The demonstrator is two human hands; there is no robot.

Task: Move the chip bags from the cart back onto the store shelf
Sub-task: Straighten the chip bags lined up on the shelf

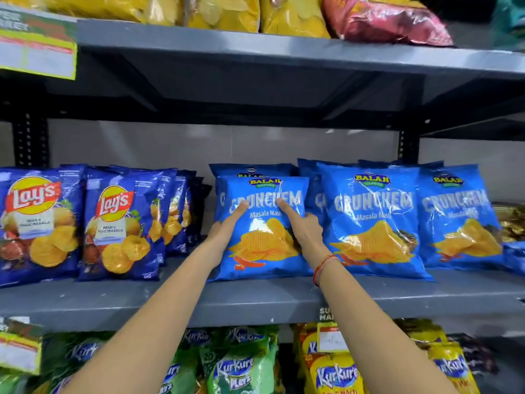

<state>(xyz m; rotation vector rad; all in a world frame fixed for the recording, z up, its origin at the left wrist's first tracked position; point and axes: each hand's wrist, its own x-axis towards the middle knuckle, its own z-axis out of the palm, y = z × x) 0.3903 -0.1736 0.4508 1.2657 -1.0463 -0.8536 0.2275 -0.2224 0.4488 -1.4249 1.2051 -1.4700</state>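
both hands press flat on the front of a light-blue crunchem bag (262, 231) standing upright on the middle shelf (255, 302), in the gap between the lay's bags (119, 231) to the left and more crunchem bags (372, 220) to the right. the left hand (227, 226) and right hand (301, 226) each lie open, fingers spread along the bag's face; neither grip closes around it. the flat palms seem meant to push the bag back against the one behind it (250, 170) and keep it upright, face outward like its neighbours. a red thread band (322, 267) circles the right wrist. the cart is out of view.
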